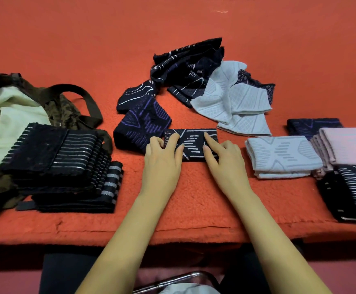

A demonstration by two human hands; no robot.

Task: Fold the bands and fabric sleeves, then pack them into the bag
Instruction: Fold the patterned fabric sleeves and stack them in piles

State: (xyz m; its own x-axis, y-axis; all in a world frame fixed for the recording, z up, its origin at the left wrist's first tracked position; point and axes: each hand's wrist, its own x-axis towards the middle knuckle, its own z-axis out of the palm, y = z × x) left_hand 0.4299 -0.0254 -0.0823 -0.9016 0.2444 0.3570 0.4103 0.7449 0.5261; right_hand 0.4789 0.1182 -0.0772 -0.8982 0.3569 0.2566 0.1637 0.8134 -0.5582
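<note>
A folded dark sleeve with white lines lies in the middle of the red cloth. My left hand presses its left end with straight fingers. My right hand presses its right part the same way. Behind it lies a loose heap of dark sleeves and white sleeves. A dark sleeve with purple lines sits just left of the folded one. At the left, a stack of folded black striped bands rests against the open camouflage bag with a cream lining.
To the right stand folded piles: a white one, a pink one and dark ones. The red cloth stretches far back. Its front edge runs just below my forearms, with a metal chair frame beneath.
</note>
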